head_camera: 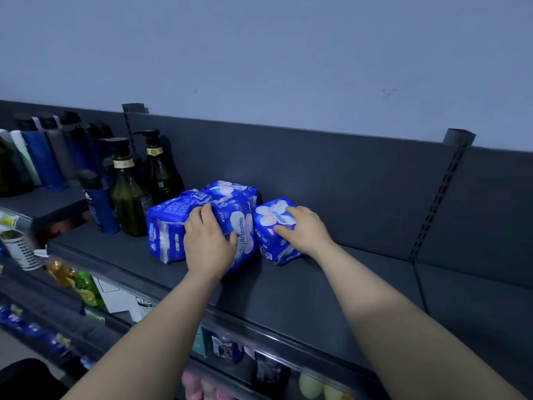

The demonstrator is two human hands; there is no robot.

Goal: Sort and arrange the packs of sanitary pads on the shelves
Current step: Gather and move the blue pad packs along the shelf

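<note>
Your left hand (pixel 209 243) fingers curl over the large blue pad pack (pixel 245 230), your right hand (pixel 302 229) fingers clamp the smaller pad pack (pixel 269 243) just beside it on the shelf (pixel 317 290); grouping appears done, squaring up remains.

Packs (pixel 165 226), maybe four, right of bottles (pixel 129 203).

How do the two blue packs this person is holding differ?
The left hand grips the bigger pack, the right hand the smaller pack. The bigger pack has other packs against it; the smaller pack ends the row. Both are blue with white shapes, on the same shelf.
</note>
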